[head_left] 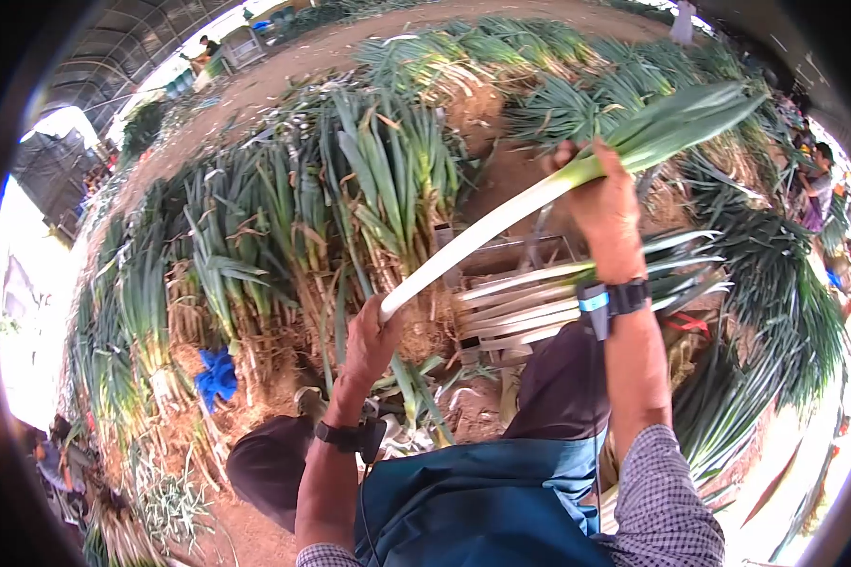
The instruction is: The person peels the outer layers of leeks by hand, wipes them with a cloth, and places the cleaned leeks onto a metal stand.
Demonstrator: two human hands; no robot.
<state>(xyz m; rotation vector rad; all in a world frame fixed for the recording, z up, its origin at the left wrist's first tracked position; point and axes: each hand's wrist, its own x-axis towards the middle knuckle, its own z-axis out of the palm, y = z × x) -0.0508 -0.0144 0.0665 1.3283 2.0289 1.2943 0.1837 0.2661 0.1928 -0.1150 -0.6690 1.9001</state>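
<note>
A long leek point(487, 233) with a white stem and broad green leaves slants across the view in front of me. My left hand point(371, 337) is closed around the lower white end. Higher up, my right hand point(603, 194) grips it where the white turns green, leaves fanning out beyond the fingers to the upper right. Below my right hand, trimmed leeks point(520, 304) lie side by side on a low frame point(511, 253), their white stems pointing left. My right forearm hides part of this row.
Untrimmed leeks point(255, 227) with roots stand bunched at the left; more piles point(766, 255) lie at the right and back. A blue cloth or bag point(217, 378) lies by the left roots. Other people point(818, 180) are at the far edges. Soil and leaf scraps cover the ground.
</note>
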